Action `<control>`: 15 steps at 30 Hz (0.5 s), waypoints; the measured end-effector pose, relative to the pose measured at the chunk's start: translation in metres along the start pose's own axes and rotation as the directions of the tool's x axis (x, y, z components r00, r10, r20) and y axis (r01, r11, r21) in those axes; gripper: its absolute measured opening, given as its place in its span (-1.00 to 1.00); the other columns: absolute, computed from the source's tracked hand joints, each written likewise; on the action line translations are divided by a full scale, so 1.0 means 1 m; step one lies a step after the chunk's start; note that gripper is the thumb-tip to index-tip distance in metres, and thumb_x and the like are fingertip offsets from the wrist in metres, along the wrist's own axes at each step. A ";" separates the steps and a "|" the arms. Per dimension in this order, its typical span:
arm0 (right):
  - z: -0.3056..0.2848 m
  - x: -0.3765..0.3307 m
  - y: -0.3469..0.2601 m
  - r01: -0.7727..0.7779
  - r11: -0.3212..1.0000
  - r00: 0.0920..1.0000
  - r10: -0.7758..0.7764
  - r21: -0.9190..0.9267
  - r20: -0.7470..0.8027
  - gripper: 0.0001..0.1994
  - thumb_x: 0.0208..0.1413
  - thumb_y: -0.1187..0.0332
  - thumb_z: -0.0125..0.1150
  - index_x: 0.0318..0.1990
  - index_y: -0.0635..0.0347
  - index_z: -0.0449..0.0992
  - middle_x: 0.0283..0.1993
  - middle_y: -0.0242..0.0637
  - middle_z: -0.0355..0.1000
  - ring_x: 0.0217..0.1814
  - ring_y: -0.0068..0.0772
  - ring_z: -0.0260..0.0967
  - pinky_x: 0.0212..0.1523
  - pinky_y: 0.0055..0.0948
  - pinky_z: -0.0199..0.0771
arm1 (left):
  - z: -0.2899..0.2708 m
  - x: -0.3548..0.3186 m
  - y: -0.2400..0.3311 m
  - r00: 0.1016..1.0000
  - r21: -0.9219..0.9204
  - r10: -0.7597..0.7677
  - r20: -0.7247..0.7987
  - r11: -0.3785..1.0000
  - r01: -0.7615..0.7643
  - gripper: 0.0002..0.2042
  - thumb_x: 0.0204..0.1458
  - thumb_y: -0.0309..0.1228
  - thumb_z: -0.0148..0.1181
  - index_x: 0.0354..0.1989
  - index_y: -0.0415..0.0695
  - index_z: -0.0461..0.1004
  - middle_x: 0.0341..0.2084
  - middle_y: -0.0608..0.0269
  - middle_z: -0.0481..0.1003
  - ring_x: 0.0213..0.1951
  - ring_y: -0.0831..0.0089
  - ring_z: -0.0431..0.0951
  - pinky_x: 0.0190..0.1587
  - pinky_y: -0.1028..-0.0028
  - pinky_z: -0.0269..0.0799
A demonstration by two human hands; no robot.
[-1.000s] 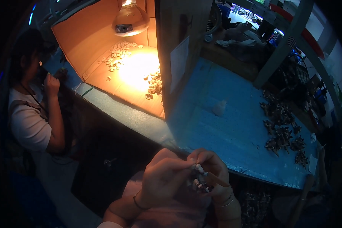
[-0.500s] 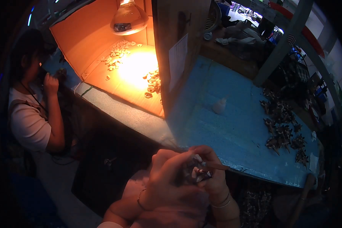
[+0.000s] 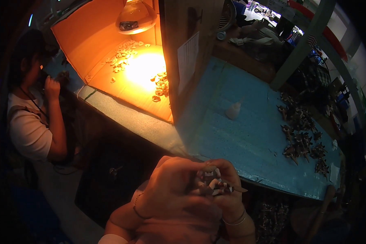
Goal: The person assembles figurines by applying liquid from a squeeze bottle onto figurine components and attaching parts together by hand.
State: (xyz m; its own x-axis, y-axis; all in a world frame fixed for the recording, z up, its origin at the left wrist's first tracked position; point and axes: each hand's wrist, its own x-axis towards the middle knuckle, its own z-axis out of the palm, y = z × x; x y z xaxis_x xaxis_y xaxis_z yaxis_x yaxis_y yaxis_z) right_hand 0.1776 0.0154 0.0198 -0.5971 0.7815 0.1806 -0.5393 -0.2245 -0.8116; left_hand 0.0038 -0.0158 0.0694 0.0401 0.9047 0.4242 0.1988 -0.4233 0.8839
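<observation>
Close to my body at the lower middle, my left hand (image 3: pixel 168 189) and my right hand (image 3: pixel 230 203) are closed around a small painted figurine (image 3: pixel 211 183). White, brown and dark parts of it show between my fingers. A thin pointed brown piece sticks out on its right side; I cannot tell whether it belongs to the figurine. My left fingers hide its left part. On the blue tabletop (image 3: pixel 248 142) beyond my hands stands a small pale cone-shaped thing (image 3: pixel 233 110). Several similar dark figurines (image 3: pixel 301 142) lie clustered at the right.
A lit heat lamp (image 3: pixel 136 17) hangs inside an open cardboard box (image 3: pixel 79 44), over several small pale pieces (image 3: pixel 122 55). Another person (image 3: pixel 32 122) works at the left. More figurines (image 3: pixel 272 219) lie low at the right. A green post (image 3: pixel 301 53) rises behind the table.
The figurine has turned between my hands and more of it faces up. The pointed brown piece has shifted slightly lower. My left hand has moved a little to the left.
</observation>
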 end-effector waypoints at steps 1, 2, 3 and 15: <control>0.002 -0.001 0.004 0.021 1.000 0.999 -0.021 0.002 -0.034 -0.29 -0.25 0.36 0.42 0.11 0.29 0.18 0.05 -0.22 0.25 0.11 -0.38 0.24 0.10 -0.40 0.25 | 0.000 0.001 0.001 1.000 0.002 -0.003 -0.002 1.000 0.003 -0.44 -0.44 -0.31 0.50 -0.16 -0.21 0.47 -0.45 0.18 0.51 -0.40 0.39 0.52 -0.29 0.47 0.41; 0.003 -0.002 0.006 0.042 0.999 0.997 -0.042 0.003 -0.068 -0.27 -0.27 0.31 0.44 0.10 0.29 0.19 0.05 -0.22 0.26 0.11 -0.38 0.24 0.10 -0.40 0.25 | 0.002 0.003 0.003 0.999 -0.076 0.020 -0.032 0.997 -0.022 -0.44 -0.45 -0.30 0.50 -0.17 -0.22 0.48 -0.48 0.18 0.51 -0.43 0.39 0.53 -0.34 0.49 0.41; 0.003 -0.002 0.006 0.040 0.999 0.997 -0.040 0.005 -0.067 -0.27 -0.27 0.31 0.44 0.10 0.29 0.19 0.05 -0.22 0.26 0.11 -0.38 0.24 0.10 -0.40 0.25 | 0.002 0.004 0.003 0.997 -0.152 0.041 -0.064 0.987 -0.050 -0.44 -0.45 -0.30 0.50 -0.18 -0.24 0.49 -0.52 0.17 0.52 -0.47 0.40 0.54 -0.39 0.51 0.42; 0.026 -0.006 -0.028 0.379 0.757 0.897 -0.443 -0.533 0.009 -0.43 -0.21 0.36 0.42 0.00 0.24 0.30 0.06 -0.07 0.28 -0.02 -0.26 0.33 -0.04 -0.34 0.29 | 0.000 -0.005 -0.003 0.941 0.294 0.335 0.053 0.895 -0.335 -0.46 -0.31 -0.38 0.40 -0.06 -0.21 0.40 -0.23 0.21 0.49 -0.24 0.39 0.46 -0.12 0.44 0.32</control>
State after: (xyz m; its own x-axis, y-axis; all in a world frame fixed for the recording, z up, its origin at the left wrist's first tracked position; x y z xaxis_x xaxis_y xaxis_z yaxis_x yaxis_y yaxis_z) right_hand 0.1808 0.0014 0.0561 -0.3020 0.7951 0.5260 -0.3175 0.4364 -0.8419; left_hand 0.0034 -0.0189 0.0647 0.1559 0.7119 0.6848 0.4520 -0.6678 0.5913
